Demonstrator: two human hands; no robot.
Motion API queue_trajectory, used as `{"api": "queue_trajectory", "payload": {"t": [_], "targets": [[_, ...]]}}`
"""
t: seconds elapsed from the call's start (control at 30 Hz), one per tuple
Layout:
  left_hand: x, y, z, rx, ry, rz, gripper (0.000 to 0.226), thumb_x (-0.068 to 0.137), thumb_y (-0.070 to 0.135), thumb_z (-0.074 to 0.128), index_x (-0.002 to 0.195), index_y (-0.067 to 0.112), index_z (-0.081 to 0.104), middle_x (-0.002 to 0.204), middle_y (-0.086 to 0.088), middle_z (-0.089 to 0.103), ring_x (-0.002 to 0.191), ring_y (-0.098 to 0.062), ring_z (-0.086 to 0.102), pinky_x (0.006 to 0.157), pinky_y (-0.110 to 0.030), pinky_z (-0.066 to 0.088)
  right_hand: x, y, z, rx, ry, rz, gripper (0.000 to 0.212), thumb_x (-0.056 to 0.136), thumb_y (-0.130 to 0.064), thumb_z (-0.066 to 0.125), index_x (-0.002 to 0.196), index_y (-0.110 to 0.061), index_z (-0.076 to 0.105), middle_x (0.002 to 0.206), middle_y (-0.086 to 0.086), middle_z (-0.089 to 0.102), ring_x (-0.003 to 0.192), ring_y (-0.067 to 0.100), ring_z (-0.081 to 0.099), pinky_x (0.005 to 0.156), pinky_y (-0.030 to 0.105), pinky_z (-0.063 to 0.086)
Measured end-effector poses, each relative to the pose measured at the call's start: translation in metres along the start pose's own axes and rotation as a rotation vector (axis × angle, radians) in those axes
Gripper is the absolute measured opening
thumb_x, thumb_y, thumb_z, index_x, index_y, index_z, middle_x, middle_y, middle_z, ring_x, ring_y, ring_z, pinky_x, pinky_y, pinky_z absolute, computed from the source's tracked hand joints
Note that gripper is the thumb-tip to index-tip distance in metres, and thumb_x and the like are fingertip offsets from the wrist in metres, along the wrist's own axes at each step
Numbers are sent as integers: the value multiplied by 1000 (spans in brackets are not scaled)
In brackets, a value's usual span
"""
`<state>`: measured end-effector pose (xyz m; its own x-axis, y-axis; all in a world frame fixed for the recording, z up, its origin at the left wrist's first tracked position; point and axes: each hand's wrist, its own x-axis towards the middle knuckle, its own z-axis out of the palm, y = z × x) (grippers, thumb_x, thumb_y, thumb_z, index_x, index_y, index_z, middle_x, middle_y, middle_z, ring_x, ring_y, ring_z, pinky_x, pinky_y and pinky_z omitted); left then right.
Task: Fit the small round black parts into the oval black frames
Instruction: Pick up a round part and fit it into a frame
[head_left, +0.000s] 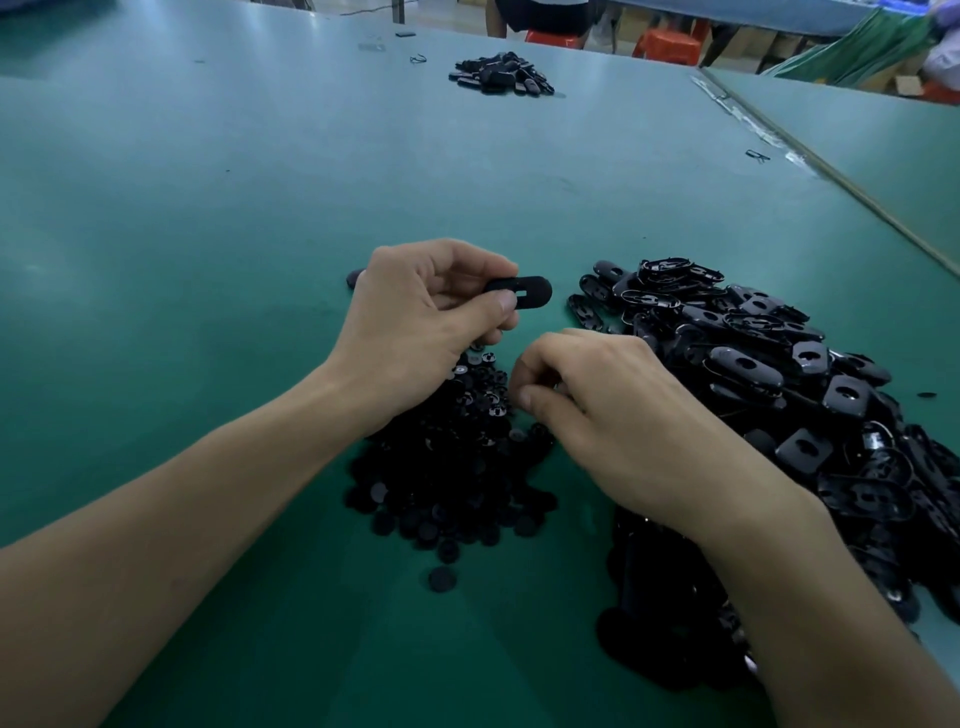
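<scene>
Above green surface (208, 208): left hand (415, 322) pinches oval frame (522, 292) by one end, slot exposed. Right hand (613, 415) fingers curled over round-parts pile (452, 478); part held or not, cannot tell. Parts likely light, stiff plastic; take by rims.

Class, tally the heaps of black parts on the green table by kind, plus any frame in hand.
Heap of small round black parts: 1
Near heap of oval black frames: 1
Far heap of black parts, kind unclear: 1
Oval black frame pinched in the left hand: 1
Total: 4
</scene>
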<state>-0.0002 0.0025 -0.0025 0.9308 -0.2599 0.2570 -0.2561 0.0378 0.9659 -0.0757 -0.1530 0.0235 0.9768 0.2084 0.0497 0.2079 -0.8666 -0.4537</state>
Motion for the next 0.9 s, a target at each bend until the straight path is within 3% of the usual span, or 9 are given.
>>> {"api": "queue_trajectory", "payload": {"t": [0.1,0.2,0.33,0.5,0.63,0.73,0.9], "targets": [[0,1,0,4,4,-2,19,87,-5,71,91,14,71,74,-2,76,71,-13,74,66,-21,57,-1,2,-2,97,54,15,16,100,-21,53,86,-25,57,73,-10,55,68,2,50,62,18,39],[-1,2,2,8,2,-15,20,87,-6,71,91,14,71,72,-1,75,69,-13,74,65,-21,57,-1,2,-4,208,156,22,15,100,-17,54,87,-25,58,76,-6,66,71,8,60,64,24,46],[-3,4,5,9,-32,-33,21,84,-5,73,91,14,71,73,-3,76,67,-14,73,65,-20,57,0,3,-7,258,347,39,13,95,-18,63,86,-27,64,71,-10,69,70,4,65,64,22,50],[-5,7,7,12,-72,-26,22,84,-6,74,89,15,72,75,-4,77,69,-15,75,64,-22,58,1,5,-8,244,458,52,13,94,-20,66,84,-28,67,67,-11,69,64,4,64,61,15,48],[-7,9,8,0,-105,-20,22,83,-7,74,88,14,73,75,-5,77,71,-18,74,65,-23,58,2,6,-9,329,485,71,17,92,-18,69,84,-33,68,70,-13,71,69,3,68,70,29,56],[-7,10,8,6,-116,-12,22,81,-7,76,88,15,74,76,-6,77,71,-17,75,66,-23,58,2,8,-8,332,479,73,16,91,-17,70,88,-32,71,71,-14,71,68,4,68,67,28,56],[-7,10,8,-3,-105,-18,25,81,-9,75,88,15,74,77,-5,77,69,-15,74,66,-22,58,2,11,-9,417,474,75,21,90,-13,70,95,-34,69,75,-10,74,71,11,71,72,39,59]]}}
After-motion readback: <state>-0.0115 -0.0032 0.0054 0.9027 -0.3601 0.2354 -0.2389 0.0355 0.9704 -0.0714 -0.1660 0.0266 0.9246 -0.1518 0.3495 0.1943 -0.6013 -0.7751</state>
